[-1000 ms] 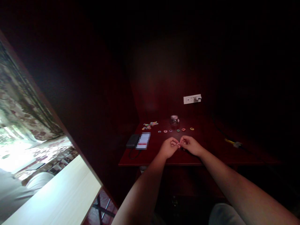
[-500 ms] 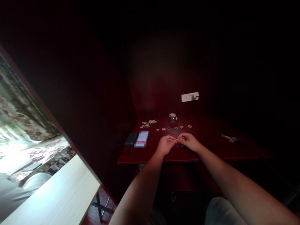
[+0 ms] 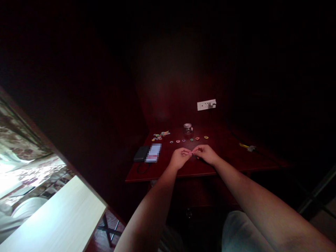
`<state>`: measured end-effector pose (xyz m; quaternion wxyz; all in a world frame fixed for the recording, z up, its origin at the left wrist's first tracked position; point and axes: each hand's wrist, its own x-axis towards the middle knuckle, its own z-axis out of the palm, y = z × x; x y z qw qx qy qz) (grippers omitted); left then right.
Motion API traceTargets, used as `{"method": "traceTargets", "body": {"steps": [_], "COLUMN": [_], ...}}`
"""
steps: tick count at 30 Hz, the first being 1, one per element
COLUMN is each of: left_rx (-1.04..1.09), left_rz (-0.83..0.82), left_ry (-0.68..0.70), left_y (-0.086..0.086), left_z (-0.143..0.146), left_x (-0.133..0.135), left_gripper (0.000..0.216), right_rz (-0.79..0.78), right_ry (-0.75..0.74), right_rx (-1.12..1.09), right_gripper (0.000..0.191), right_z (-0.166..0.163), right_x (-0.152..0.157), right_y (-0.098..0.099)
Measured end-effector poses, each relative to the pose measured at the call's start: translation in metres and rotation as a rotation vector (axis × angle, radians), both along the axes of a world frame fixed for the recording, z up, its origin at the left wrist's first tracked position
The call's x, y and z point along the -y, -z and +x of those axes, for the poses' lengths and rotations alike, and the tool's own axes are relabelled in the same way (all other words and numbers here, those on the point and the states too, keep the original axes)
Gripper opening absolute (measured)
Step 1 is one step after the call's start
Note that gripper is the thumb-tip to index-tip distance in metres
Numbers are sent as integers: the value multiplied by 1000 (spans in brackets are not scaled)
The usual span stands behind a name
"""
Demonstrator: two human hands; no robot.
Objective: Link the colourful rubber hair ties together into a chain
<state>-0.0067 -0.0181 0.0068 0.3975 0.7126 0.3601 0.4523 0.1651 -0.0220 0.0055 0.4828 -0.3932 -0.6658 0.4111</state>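
Note:
My left hand (image 3: 179, 158) and my right hand (image 3: 205, 153) meet over the middle of a dark red table (image 3: 199, 168). Their fingertips pinch together on one small pink ring (image 3: 190, 153) held between them. Behind the hands lies a row of several small coloured rings (image 3: 187, 140). A loose heap of more coloured rings (image 3: 160, 134) sits at the back left. A small glass jar (image 3: 187, 128) stands upright just behind the row.
A dark case with a blurred card (image 3: 147, 154) and a cable lies at the table's left. A white wall socket (image 3: 206, 104) has a plug in it. A yellow cable end (image 3: 246, 146) lies at the right. A pale tabletop (image 3: 57, 217) stands lower left.
The camera view has drifted, so the table sits a little higher and further left in the picture. My hands keep the same pinch together over the table.

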Motion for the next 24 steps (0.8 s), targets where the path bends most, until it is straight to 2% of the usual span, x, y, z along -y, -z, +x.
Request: {"method": "traceTargets", "body": {"steps": [13, 16, 24], "left_rx": [15, 12, 31], "left_rz": [-36, -24, -43], "left_ry": [-42, -29, -33], "left_y": [-4, -5, -5], "left_z": [-1, 0, 1], "left_x": [0, 1, 0], "left_gripper": [20, 21, 20], "right_rz": [4, 19, 52], "right_ry": [44, -13, 35], "right_rx": [-41, 20, 90], "right_gripper": [22, 24, 22], "right_z": [0, -2, -2], "right_x": [0, 3, 4], "right_y": [-3, -5, -5]}}
